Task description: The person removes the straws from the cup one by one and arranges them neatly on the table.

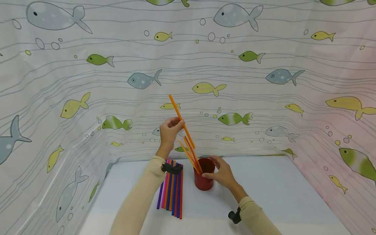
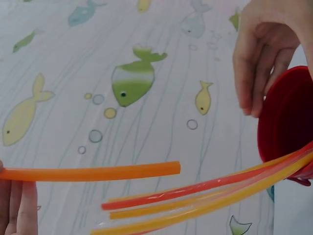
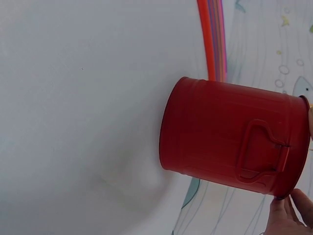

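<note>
My left hand point(image 1: 168, 133) is raised above the table and pinches an orange straw point(image 1: 175, 107) between thumb and fingers. That straw slants, its lower end close to the tops of several red and yellow straws point(image 2: 190, 188). These lean out of a red metal bucket point(image 1: 204, 183) toward the left. At the bucket's rim, my right hand point(image 1: 223, 173) holds it with thumb in front and fingers behind. A folded wire handle lies against the bucket's wall point(image 3: 215, 132) in the right wrist view.
Left of the bucket, a row of straws point(image 1: 168, 192) in purple, pink, orange, blue and red lies side by side on the white table point(image 1: 273, 189). A fish-patterned curtain point(image 1: 188, 65) surrounds the table at the back and sides. Each wrist wears a black camera band point(image 1: 171, 168).
</note>
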{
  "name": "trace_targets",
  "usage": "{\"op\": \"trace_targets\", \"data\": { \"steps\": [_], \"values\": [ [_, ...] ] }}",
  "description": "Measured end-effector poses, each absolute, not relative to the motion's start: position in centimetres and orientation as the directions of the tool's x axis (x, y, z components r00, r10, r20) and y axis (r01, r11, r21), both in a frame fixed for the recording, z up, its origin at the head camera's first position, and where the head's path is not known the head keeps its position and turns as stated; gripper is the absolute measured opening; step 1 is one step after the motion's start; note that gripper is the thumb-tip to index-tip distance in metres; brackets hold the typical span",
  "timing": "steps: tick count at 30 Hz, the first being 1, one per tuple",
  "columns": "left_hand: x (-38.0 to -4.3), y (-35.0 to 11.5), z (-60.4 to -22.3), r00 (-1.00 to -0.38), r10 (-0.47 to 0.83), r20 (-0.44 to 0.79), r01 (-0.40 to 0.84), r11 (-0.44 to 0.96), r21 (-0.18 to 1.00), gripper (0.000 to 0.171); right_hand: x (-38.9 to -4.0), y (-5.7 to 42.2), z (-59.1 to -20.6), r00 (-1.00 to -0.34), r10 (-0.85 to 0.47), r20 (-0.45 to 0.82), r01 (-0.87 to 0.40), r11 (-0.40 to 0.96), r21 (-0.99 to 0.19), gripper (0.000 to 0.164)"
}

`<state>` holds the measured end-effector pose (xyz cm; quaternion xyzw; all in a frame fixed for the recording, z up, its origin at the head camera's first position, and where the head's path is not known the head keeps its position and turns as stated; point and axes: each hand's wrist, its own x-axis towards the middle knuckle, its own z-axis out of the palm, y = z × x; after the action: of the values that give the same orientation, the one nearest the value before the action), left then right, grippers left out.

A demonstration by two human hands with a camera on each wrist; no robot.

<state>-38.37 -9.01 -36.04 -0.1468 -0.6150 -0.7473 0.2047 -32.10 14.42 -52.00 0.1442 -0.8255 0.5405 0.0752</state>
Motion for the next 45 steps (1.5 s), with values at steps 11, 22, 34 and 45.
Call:
{"op": "trace_targets", "data": {
  "steps": [11, 22, 34, 45],
  "values": [
    [-37.5, -12.6, -36.0, -0.870, -0.176, 0.461, 0.490, -0.203, 0.848, 0.036, -32.1, 14.4, -52.2, -0.945, -0.163, 0.284, -0.325, 0.363, -0.873, 0.088],
    [-36.2, -17.0, -41.1, -0.918, -0.205, 0.341, 0.372, -0.140, 0.918, 0.037, -31.8, 14.5, -51.9, -0.944, -0.151, 0.292, -0.328, 0.366, -0.871, 0.088],
    [-34.4, -21.6, -49.3, -0.955, -0.232, 0.187, 0.161, 0.130, 0.978, 0.035, -31.8, 14.3, -52.0, -0.951, -0.146, 0.273, -0.309, 0.381, -0.872, 0.086],
    [-33.3, -22.7, -53.4, -0.973, -0.224, 0.063, -0.002, 0.279, 0.960, 0.033, -31.8, 14.3, -51.8, -0.954, -0.144, 0.261, -0.298, 0.395, -0.869, 0.086]
  ]
}}
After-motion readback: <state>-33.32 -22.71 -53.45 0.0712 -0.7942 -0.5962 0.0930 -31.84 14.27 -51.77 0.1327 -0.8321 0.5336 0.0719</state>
